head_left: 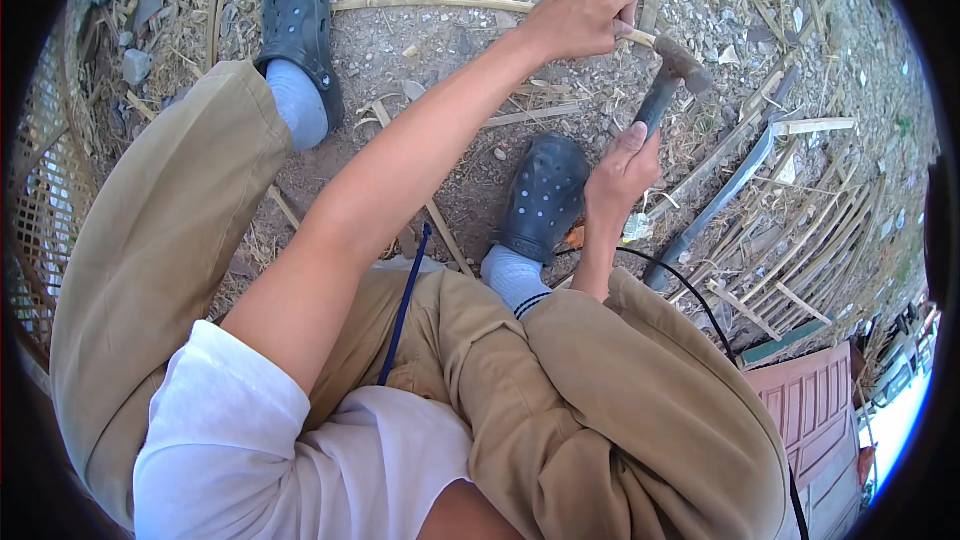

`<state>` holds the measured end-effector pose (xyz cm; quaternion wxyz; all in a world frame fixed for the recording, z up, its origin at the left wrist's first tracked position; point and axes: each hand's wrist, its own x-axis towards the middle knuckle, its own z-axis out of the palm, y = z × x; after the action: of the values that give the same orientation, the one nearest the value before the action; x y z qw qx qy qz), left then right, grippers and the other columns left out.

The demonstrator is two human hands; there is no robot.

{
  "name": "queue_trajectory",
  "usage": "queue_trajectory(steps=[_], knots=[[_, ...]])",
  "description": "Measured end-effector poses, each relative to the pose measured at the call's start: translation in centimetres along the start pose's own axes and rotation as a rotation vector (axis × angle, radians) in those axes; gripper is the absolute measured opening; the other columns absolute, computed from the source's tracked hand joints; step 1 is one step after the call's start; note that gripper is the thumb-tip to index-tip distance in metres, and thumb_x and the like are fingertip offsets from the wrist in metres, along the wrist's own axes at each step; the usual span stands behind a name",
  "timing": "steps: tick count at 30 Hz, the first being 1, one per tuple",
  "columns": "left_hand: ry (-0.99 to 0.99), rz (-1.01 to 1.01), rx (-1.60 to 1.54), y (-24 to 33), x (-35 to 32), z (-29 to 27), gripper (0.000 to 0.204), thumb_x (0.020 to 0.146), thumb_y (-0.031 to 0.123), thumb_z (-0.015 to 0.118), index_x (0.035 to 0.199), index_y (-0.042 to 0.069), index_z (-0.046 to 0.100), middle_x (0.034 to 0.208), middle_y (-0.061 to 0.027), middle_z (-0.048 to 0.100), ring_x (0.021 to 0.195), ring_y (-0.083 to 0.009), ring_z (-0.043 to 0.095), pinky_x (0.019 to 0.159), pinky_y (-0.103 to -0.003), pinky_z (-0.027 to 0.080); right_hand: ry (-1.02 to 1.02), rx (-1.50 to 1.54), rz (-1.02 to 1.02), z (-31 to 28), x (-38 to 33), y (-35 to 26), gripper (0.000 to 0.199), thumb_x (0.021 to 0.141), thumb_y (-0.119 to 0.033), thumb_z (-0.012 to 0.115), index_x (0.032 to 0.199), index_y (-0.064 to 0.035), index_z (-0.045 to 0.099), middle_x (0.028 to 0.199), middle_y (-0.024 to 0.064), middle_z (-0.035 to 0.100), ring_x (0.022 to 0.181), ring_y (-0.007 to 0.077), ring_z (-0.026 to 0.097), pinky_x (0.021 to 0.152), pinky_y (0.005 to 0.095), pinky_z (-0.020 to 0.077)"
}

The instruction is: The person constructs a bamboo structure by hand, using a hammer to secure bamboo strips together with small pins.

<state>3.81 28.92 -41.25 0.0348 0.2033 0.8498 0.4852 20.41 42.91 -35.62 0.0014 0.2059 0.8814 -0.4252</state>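
My left hand [585, 20] reaches across to the upper right, its fingers closed round a thin bamboo strip [430, 1]. The strip runs leftward along the ground, and its short end shows beyond my fingers. My right hand [622, 175] is wrapped round the dark handle of a hammer [683, 64]. The rusty hammer head is up beside the strip's end; whether they touch, I cannot tell. Below my left hand, my dark clog [545, 190] rests on the dirt near the right hand. My other clog [297, 25] stands farther left.
A machete [728, 185] with a dark handle lies right of my right hand. Several split bamboo strips [815, 250] spread beyond it. A woven lattice [45, 190] stands at the far left. A black cable [690, 285] curves past my right knee. A pinkish panel [808, 395] is at the lower right.
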Motion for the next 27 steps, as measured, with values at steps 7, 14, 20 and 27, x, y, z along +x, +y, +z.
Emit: queue_trajectory(steps=[7, 14, 20, 27], knots=[[-0.021, -0.054, 0.035, 0.3, -0.1, 0.1, 0.018, 0.085, 0.007, 0.076, 0.088, 0.007, 0.059, 0.092, -0.0056, 0.064, 0.096, -0.0281, 0.068, 0.076, -0.045, 0.053, -0.017, -0.155, 0.029, 0.2, -0.2, -0.8, 0.050, 0.117, -0.040, 0.039, 0.098, 0.0033, 0.054, 0.057, 0.0050, 0.050, 0.048, 0.0156, 0.049, 0.047, 0.0328, 0.0373], [-0.038, -0.053, 0.036, 0.4, 0.0, -0.1, 0.017, 0.086, 0.007, 0.075, 0.088, 0.007, 0.058, 0.091, -0.0046, 0.064, 0.096, -0.0279, 0.068, 0.076, -0.045, 0.053, 0.098, -0.031, -0.026, 0.7, -0.7, -0.4, 0.049, 0.117, -0.041, 0.042, 0.097, 0.0020, 0.055, 0.063, 0.0032, 0.052, 0.053, 0.0121, 0.050, 0.048, 0.0337, 0.0374], [-0.026, -0.030, 0.019, 0.4, -0.1, -0.1, 0.017, 0.087, 0.007, 0.074, 0.090, 0.007, 0.058, 0.092, -0.0051, 0.064, 0.096, -0.0285, 0.068, 0.077, -0.046, 0.053, 0.115, 0.071, 0.026, 0.3, -1.1, -2.4, 0.049, 0.118, -0.038, 0.039, 0.096, 0.0029, 0.055, 0.065, 0.0041, 0.052, 0.055, 0.0139, 0.050, 0.051, 0.0342, 0.0401], [-0.051, -0.053, 0.029, 0.4, -0.1, -0.4, 0.017, 0.087, 0.007, 0.074, 0.093, 0.007, 0.058, 0.094, -0.0053, 0.064, 0.098, -0.0289, 0.067, 0.078, -0.046, 0.053, 0.092, 0.192, 0.132, 0.0, -0.6, -0.8, 0.047, 0.118, -0.037, 0.038, 0.095, 0.0013, 0.052, 0.061, 0.0008, 0.045, 0.048, 0.0111, 0.044, 0.043, 0.0322, 0.0360]])
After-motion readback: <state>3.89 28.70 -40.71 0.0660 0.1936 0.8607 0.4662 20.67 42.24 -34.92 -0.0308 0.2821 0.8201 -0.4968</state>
